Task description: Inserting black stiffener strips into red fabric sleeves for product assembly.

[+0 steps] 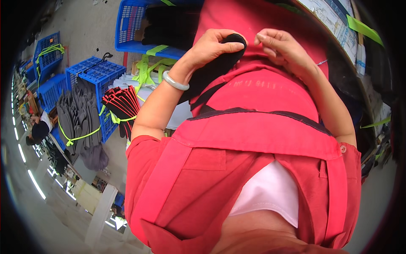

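Note:
Over my lap, my left hand pinches a flat black cloth piece by its rounded upper end, with the thumb on top. The rest of the piece hangs down behind my wrist, partly hidden by the forearm. My right hand is held a little to the right of it, apart from the cloth. Its thumb and forefinger are pressed together and the other fingers curl in; whatever is between them is too small to make out. Beneath both hands spreads the red apron.
A blue crate with dark pieces stands beyond my left hand. Yellow-green strips, a red-edged black bundle, a grey bundle and another blue crate lie to the left. A paper-covered surface borders the right.

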{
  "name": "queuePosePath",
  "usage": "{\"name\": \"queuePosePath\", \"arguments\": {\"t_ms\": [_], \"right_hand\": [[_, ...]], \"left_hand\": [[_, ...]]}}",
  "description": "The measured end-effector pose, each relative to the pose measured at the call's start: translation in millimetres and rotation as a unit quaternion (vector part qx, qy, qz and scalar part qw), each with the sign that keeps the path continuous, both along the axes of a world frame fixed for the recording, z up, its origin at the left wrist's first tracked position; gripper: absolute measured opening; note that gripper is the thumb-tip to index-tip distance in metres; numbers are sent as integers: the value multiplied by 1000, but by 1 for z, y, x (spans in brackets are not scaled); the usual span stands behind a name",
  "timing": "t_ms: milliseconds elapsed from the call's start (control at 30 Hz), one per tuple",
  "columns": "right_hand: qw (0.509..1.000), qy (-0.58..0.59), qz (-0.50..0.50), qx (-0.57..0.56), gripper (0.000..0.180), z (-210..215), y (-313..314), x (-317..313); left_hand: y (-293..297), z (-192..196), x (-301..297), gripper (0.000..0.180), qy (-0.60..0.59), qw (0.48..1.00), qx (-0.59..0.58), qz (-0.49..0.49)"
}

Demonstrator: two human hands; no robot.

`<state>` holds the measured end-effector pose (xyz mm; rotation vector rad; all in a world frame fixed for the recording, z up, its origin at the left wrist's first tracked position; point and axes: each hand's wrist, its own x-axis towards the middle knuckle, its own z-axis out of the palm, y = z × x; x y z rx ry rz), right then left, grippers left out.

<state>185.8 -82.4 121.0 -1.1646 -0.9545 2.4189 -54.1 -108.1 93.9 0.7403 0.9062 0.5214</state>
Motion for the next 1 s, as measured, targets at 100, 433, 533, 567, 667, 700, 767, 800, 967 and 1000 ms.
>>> {"name": "queuePosePath", "arguments": {"t_ms": [100,433,533,567,667,700,767,800,967,1000], "right_hand": [[984,-121,23,125,22,10,-1,3],[957,-134,74,247,23,5,-13,-11],[978,-96,31,183,22,0,-15,-15],[978,-96,30,184,22,3,-16,-15],[992,113,-61,-6,23,11,-16,-19],[992,113,-61,-4,23,8,-16,-18],[989,128,-65,-15,23,-1,-8,-14],[994,102,-47,7,22,-4,-3,-11],[902,-152,-20,402,22,-16,24,14],[891,-170,-25,419,20,-16,31,22]], "left_hand": [[1,2,-2,24,2,1000,12,6],[2,7,0,21,14,999,39,6],[2,8,2,18,53,994,99,8],[2,11,2,17,26,993,114,28],[10,23,4,16,-22,989,133,59],[14,27,5,16,-46,987,138,63],[17,23,4,18,-44,990,123,56],[19,20,4,20,-42,992,105,48],[24,16,-1,20,-70,995,14,73],[24,14,-1,20,-67,994,19,81]]}}
